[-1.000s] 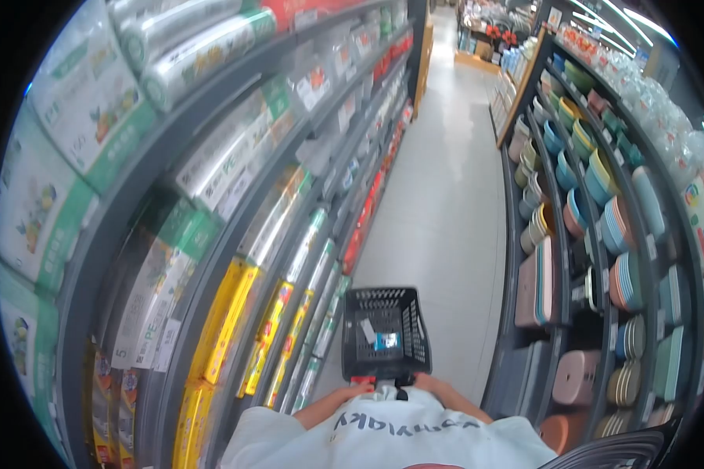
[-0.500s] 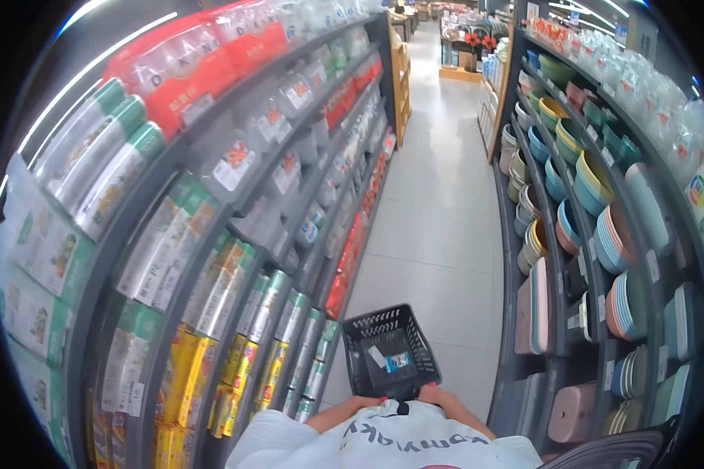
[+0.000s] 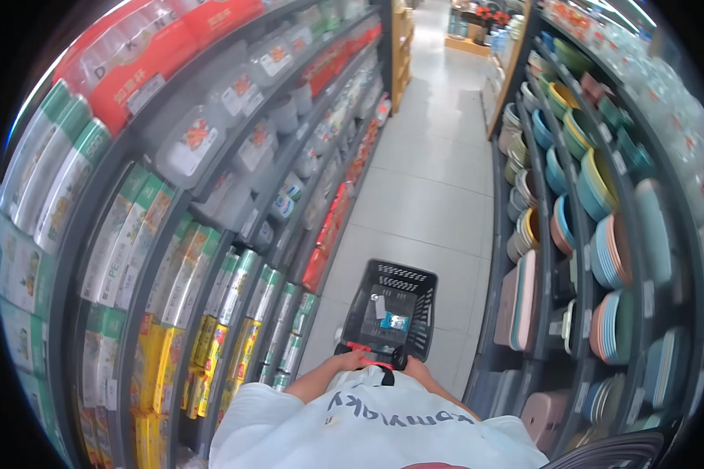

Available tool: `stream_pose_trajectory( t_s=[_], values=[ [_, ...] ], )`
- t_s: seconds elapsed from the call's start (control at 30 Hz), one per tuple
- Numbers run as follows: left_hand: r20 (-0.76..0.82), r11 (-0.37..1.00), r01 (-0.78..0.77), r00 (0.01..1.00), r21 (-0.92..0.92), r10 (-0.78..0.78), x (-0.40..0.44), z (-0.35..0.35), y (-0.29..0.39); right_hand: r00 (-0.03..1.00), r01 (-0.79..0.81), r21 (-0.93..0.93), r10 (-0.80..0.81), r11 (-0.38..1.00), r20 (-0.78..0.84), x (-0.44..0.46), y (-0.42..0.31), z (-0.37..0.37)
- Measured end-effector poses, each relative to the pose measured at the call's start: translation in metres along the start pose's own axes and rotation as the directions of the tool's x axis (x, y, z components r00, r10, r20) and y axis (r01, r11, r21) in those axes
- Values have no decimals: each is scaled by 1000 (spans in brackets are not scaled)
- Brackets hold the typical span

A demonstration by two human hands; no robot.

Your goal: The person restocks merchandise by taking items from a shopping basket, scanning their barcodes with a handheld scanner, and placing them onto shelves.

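A black plastic shopping basket [image 3: 424, 322] with slotted walls is in front of me above the aisle floor, low in the head view. A blue packet [image 3: 395, 321] and a small white item [image 3: 378, 306] lie in it. My left hand [image 3: 353, 360] is closed around the left part of its red handle [image 3: 371, 356]. My right hand [image 3: 417, 370] is at the handle's right end, beside a dark rounded part, with its fingers partly hidden and seeming to grip there.
The left shelves [image 3: 125, 285] hold film rolls, yellow boxes [image 3: 160, 367], clear containers and red cup packs [image 3: 129, 66]. Bowls [image 3: 597, 184] and trays [image 3: 516, 305] fill the right shelves. The tiled aisle [image 3: 414, 180] runs ahead between them; red flowers [image 3: 489, 16] stand at its far end.
My view has tipped downward and shifted along the aisle. The basket appears higher in view and turned slightly clockwise. More of the red handle and my left hand shows; both hands stay at the handle.
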State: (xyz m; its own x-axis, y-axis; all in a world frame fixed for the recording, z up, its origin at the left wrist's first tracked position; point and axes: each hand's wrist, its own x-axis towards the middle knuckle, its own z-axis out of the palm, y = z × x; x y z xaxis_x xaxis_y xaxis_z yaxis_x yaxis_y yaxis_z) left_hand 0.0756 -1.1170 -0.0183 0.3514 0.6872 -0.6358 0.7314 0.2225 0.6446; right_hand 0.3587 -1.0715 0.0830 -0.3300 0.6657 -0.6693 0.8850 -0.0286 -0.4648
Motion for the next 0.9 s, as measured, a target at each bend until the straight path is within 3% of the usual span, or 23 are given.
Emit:
stream_pose_trajectory(
  t_s=[0.1,0.17,0.23,0.3,0.43,0.57,0.63,0.7,0.77,0.8,0.83,0.9],
  values=[
    [-51,999,-32,998,-42,30,0,-32,2,1000,7,-4,-7,1000,-28,26,-18,-13],
    [91,994,18,996,-110,-8,11,-56,4,1000,-14,-49,13,999,-28,39,-26,-28],
    [133,994,10,991,-108,4,33,-71,4,996,-1,-39,-3,999,-92,57,-25,-38],
    [-113,991,133,984,-21,-135,34,-97,26,976,29,89,-10,996,-215,77,-26,-50],
    [56,971,-235,970,-37,236,134,-154,-26,949,-16,163,66,986,-309,113,-59,-92],
    [11,976,-214,977,-29,214,161,-236,-8,920,-68,85,95,994,-380,184,-93,-128],
    [-147,956,-290,944,47,294,180,-262,-19,925,-12,130,60,991,-374,215,-107,-146],
    [-187,940,-339,922,36,339,184,-296,-25,906,-4,181,80,984,-416,245,-122,-155],
    [-188,935,-316,940,-161,286,183,-340,-23,886,8,233,101,972,-453,282,-132,-164],
    [-288,922,-357,908,-149,305,191,-351,-28,845,92,334,103,938,-525,303,-133,-168],
    [-279,922,-351,912,-160,299,193,-366,-28,800,178,423,119,888,-588,312,-136,-172],
    [-38,937,-339,941,-88,337,202,-407,-21,804,65,485,242,872,-544,331,-142,-193]
  ],
)
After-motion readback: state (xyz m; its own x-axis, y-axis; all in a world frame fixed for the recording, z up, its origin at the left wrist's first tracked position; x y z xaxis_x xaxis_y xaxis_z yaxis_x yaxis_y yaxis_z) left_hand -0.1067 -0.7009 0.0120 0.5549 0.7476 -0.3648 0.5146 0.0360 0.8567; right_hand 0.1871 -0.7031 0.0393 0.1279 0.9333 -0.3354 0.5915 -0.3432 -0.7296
